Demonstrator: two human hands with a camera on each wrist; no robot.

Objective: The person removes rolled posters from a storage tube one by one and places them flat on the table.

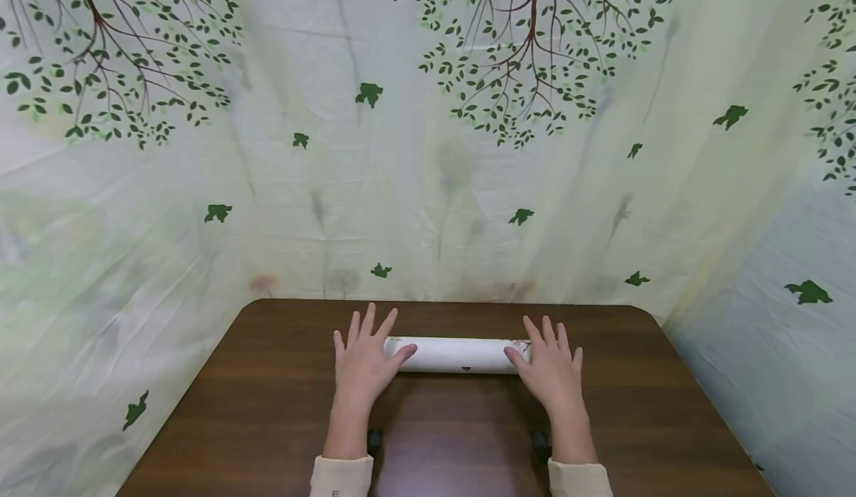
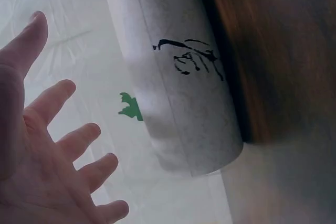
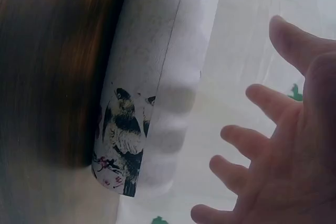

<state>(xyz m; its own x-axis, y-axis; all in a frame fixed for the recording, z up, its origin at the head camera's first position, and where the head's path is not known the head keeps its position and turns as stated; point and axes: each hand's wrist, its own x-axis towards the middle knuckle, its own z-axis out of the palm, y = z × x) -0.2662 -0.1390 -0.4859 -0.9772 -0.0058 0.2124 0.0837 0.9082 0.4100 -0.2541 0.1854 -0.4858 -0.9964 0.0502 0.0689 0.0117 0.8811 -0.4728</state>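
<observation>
A white rolled-up sheet (image 1: 461, 356) lies crosswise on the wooden table, toward its far side. Black brushwork marks one end in the left wrist view, and printed birds with pink blossoms show near the other end of the roll (image 3: 157, 77) in the right wrist view. My left hand (image 1: 364, 363) is over the left end, fingers spread. Over the right end is my right hand (image 1: 551, 371), its fingers also straight and apart. Both wrist views show a gap between the fingers and the roll, and neither palm holds anything.
The brown tabletop (image 1: 221, 408) has rounded far corners. Behind it and at both sides hangs a pale cloth (image 1: 428, 185) printed with branches and green leaves. A small dark device (image 1: 374, 441) sits at the left wrist, another dark device (image 1: 540, 443) at the right.
</observation>
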